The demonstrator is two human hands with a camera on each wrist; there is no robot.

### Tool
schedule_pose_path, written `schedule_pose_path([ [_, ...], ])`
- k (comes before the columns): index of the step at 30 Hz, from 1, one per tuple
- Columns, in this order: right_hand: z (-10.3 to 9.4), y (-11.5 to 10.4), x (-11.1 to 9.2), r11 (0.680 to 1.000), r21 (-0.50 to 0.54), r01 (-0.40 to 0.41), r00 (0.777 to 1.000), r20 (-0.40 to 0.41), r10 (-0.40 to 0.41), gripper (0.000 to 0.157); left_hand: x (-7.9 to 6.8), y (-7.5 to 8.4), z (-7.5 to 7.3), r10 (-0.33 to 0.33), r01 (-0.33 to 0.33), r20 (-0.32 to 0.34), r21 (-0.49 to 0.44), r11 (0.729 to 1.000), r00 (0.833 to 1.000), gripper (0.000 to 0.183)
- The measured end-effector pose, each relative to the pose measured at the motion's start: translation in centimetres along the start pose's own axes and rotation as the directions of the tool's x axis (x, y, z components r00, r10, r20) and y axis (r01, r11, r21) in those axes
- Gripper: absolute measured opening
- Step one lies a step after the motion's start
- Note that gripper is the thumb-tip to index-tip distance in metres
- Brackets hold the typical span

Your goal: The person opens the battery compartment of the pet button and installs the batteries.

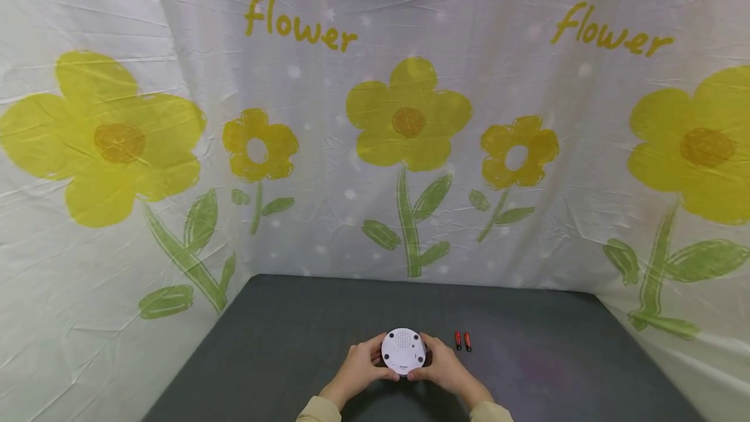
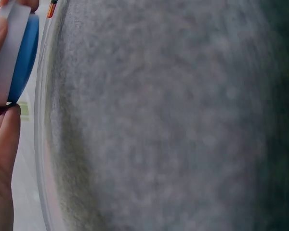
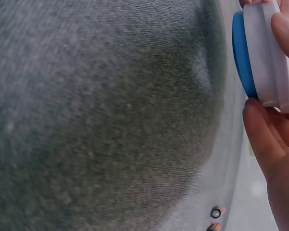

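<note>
The nearest thing to a container on my screens is the casing of the round device (image 1: 403, 351), and what it has inside is hidden from me. I see it low in the head view, between both hands and above the dark table (image 1: 328, 311). Its white face looks up at the head camera: a patch of tiny holes in the upper middle, four dark round spots spaced near the rim, and small print by the near edge (too small for me to read). The wrist views give me its side: a thick white band, with a blue face (image 3: 243, 55) turned toward the table.

The left hand (image 1: 362, 365) grips the device's left side, thumb at the near edge and fingers spread around toward the far one. The right hand (image 1: 446, 365) mirrors it on the right, a fingertip touching the edge of the blue part and the thumb over the white rim. Both hands come out of pale sleeves (image 1: 491, 411).

Just beside the right hand, two red batteries (image 1: 458, 340) with dark ends lie on the table, side by side and slightly apart. Behind everything I have a white curtain (image 1: 328, 200) printed with yellow flowers.
</note>
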State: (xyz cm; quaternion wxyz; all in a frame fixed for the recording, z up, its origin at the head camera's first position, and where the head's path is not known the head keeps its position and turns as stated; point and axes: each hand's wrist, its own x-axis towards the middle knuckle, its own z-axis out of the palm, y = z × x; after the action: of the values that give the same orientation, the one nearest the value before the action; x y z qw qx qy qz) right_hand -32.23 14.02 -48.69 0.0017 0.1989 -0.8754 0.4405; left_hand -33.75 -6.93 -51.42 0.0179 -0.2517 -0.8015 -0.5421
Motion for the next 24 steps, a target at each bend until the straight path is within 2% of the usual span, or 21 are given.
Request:
schedule_pose_path([
  [7,0.43,0.36,-0.17,1.000,-0.014,-0.010,0.999,0.049,0.010,0.081,-0.24,-0.58,-0.21,-0.040,0.041,0.061,-0.020,0.999,0.997,0.086],
  [12,0.58,0.37,-0.34,1.000,0.002,-0.015,0.998,0.064,0.014,0.080,-0.43,-0.43,-0.30,-0.049,0.052,0.095,-0.027,0.998,0.994,0.089],
  [18,0.65,0.51,-0.58,1.000,0.014,-0.021,0.998,0.058,0.020,0.081,-0.58,-0.27,-0.29,-0.056,0.067,0.122,-0.083,0.994,0.991,0.088],
  [24,0.62,0.73,-0.67,0.999,0.028,-0.037,0.997,0.064,0.035,0.082,-0.56,-0.53,-0.16,-0.098,0.117,0.138,-0.140,0.983,0.986,0.089],
])
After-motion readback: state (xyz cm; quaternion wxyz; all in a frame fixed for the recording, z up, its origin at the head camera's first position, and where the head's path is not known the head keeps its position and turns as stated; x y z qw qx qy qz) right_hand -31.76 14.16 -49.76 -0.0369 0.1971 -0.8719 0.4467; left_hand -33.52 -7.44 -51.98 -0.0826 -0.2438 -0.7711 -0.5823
